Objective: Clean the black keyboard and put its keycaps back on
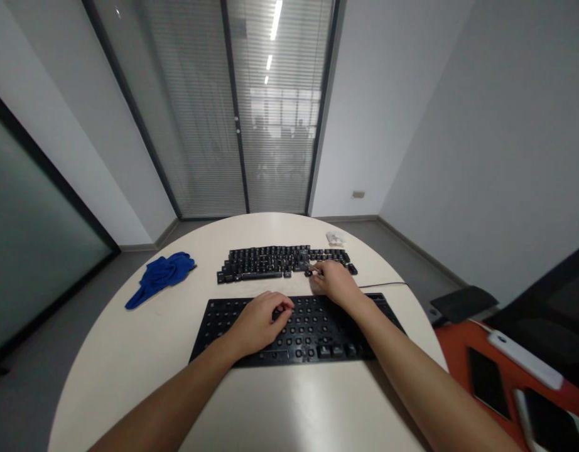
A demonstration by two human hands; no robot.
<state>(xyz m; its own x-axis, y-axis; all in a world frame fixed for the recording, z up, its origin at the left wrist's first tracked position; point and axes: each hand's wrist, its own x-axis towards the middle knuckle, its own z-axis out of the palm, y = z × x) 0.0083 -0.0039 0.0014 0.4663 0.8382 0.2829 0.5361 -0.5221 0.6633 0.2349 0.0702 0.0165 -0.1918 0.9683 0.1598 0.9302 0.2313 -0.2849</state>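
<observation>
A black keyboard base (301,319) lies across the table, most of its key positions bare and a few caps in its bottom row. My left hand (261,321) rests on its middle with the fingers curled in, and nothing shows in them. Beyond the base, loose black keycaps (261,260) are laid out in rows like a keyboard. At the right part of these rows, my right hand (334,279) reaches down with thumb and fingers pinched together. A small thin thing seems to be at its fingertips, too blurred to name.
A crumpled blue cloth (162,276) lies on the left of the round table (124,370). A small whitish bundle (335,238) sits at the back right, and a black cable (384,284) runs off the right edge. An orange chair seat (459,351) holds phones and a white power strip (525,359).
</observation>
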